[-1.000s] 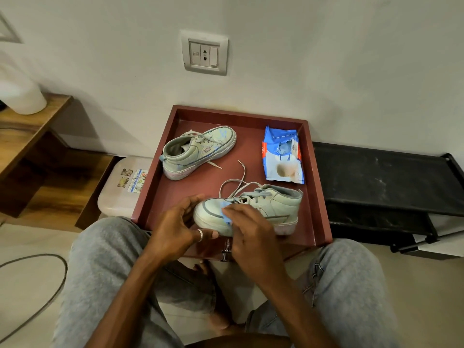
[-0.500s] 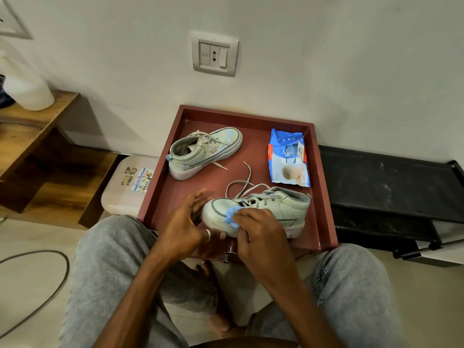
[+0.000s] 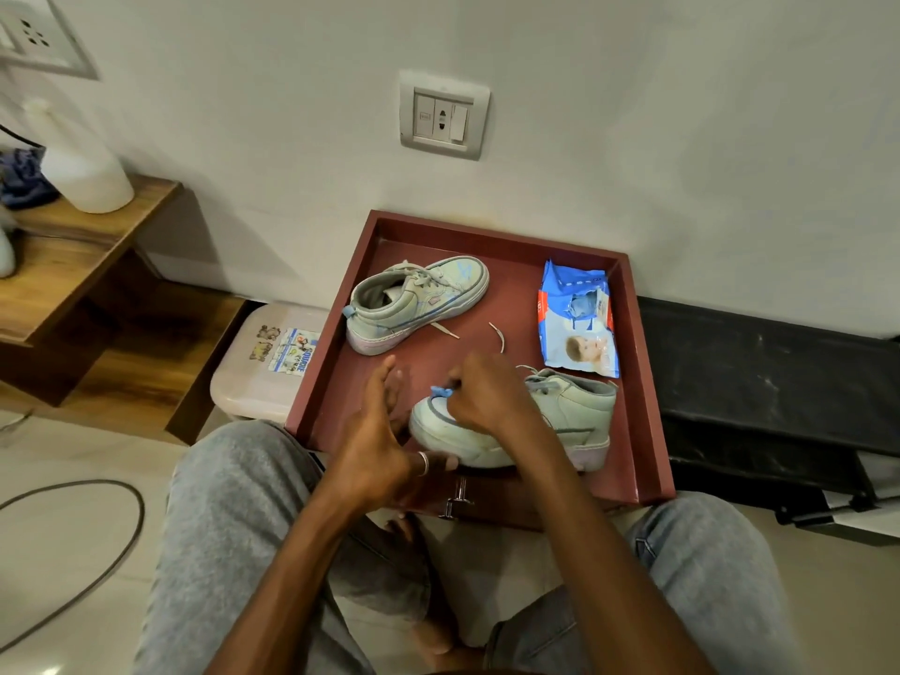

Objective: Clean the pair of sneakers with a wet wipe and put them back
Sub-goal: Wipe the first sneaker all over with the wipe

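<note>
Well, right hand (image 3: 487, 399) fingers pinch the bunched wipe (image 3: 440, 393) on the sneaker (image 3: 572, 421) toe just beneath them — left hand (image 3: 377, 443) fingers splayed, only its thumb bracing, so hard rubbing might skid it.

Little legible. Left of the pinch of the right hand (image 3: 487, 399) on the blue wipe (image 3: 440, 393), past the tray (image 3: 316, 367) edge, on the beige lid (image 3: 243, 377): a printed sticker (image 3: 294, 355) with a blue word running up its right side, possibly "SQUARE", too blurred to confirm; two small cartoon stickers (image 3: 260, 341) just beside it. Beyond the pinch to the right, on the blue wipes pack (image 3: 579, 324): a baby's face printed near the bottom, a red strip along the left edge, lettering too small to read. Straight beyond the pinch, on the toe of the far sneaker (image 3: 419, 304): a pale blue mark resembling an "A".
</note>
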{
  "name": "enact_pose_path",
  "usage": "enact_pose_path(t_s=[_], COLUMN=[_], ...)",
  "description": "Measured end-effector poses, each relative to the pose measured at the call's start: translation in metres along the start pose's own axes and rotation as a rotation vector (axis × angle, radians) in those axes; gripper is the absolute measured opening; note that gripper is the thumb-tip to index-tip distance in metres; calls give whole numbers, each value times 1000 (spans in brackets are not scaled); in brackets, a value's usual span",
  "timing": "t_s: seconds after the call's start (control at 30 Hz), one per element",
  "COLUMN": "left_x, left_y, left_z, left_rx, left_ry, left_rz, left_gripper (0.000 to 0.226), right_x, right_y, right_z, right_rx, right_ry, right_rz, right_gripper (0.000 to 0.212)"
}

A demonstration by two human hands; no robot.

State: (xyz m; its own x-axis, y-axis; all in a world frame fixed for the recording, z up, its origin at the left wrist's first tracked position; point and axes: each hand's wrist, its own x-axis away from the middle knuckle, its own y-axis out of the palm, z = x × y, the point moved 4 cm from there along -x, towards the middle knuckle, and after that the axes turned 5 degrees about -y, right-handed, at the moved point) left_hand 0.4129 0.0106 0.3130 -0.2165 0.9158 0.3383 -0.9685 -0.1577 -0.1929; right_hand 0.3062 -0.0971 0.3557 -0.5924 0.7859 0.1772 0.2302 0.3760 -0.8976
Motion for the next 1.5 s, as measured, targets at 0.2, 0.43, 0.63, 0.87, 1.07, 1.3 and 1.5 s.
enact_pose_path(t_s=[0.2,0.43,0.63,0.87,1.07,1.3,1.5], left_x=[1,-9,-12,-9,-10,-10,-10], left_y=[0,-3,-1,0,-2,-1,-2], left_z=[1,-8,-7,-7,-8,-7,-9], left_rx=[-36,-50,36,4,-33,-26,-44], left_ry=[33,2,-11,54,79,82,88], left_rz=[2,-14,-45,-17,-22,-21,-37], left_gripper=[138,108,100,61,59,64,64], right_x=[6,68,113,101,99,107,97], right_y=[-5,16,12,27,41,9,45], right_z=[-37,-29,53,30,7,95,22], right_rx=[-20,30,-19,-51,-21,-20,-31], right_ry=[-234,-334,-206,-172,-340,27,-255], right_rz=[-47,256,601,689,560,781,656], right_gripper=[19,29,35,32,31,26,35])
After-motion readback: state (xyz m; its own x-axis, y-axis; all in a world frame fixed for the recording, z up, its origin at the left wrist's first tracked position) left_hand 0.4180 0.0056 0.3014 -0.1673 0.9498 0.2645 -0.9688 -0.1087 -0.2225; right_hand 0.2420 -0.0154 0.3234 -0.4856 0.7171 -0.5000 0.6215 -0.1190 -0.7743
